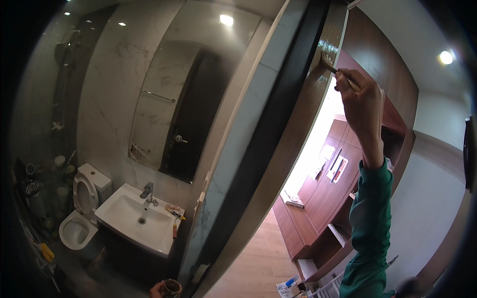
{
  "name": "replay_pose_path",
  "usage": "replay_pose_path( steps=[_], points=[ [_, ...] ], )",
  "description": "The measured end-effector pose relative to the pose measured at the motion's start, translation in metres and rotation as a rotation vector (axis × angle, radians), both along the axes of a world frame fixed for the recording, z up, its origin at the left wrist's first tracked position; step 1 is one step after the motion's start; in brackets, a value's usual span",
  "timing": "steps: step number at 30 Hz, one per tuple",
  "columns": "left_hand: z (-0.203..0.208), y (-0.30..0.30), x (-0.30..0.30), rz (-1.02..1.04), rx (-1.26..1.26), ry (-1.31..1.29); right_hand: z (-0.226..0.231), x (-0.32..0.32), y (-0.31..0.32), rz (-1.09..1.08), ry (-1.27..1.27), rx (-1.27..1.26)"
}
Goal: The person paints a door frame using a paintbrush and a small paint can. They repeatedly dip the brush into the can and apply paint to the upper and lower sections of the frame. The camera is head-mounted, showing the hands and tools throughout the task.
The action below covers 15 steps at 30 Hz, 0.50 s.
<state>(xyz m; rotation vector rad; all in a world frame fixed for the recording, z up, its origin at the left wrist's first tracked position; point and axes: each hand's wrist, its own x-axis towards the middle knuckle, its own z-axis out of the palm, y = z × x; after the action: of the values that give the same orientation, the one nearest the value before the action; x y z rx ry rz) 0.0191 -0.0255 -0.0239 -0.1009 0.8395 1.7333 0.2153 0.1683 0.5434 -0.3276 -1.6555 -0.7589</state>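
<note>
Brush (pixel 326 64), right hand (pixel 358 94) gripping, touches jamb (pixel 303 119) edging open doorway (pixel 307 156); left hand (pixel 157 290) grips cup (pixel 172 288).

The frame (pixel 293 129) looks wet-glossy near its top; sleeve (pixel 370 218) matt cloth; sink (pixel 121 211) smooth, shiny; cabinet (pixel 318 208) wood-grained.

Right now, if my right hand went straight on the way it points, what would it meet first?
Likely the brown wooden strip up and left of your right hand, where the brush in its fingers seems to touch; depth is unclear.
</note>
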Motion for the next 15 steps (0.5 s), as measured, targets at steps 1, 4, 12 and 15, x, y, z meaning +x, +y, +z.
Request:
replay_pose_path(
  steps=[1, 4, 12, 15],
  points=[
    [0.002, 0.0, 0.001, 0.015, -0.011, -0.014, -0.007, 0.001, -0.004, -0.018, -0.008, -0.021],
    [0.002, -0.002, -0.001, -0.002, 0.005, 0.004, -0.034, 0.005, -0.015, -0.057, -0.045, -0.075],
    [-0.015, 0.007, -0.01, -0.027, 0.095, -0.018, -0.061, 0.025, -0.044, 0.099, 0.004, -0.105],
    [-0.016, 0.007, -0.014, -0.075, 0.147, 0.008, 0.006, 0.026, -0.033, 0.102, 0.045, 0.19]
  ],
)
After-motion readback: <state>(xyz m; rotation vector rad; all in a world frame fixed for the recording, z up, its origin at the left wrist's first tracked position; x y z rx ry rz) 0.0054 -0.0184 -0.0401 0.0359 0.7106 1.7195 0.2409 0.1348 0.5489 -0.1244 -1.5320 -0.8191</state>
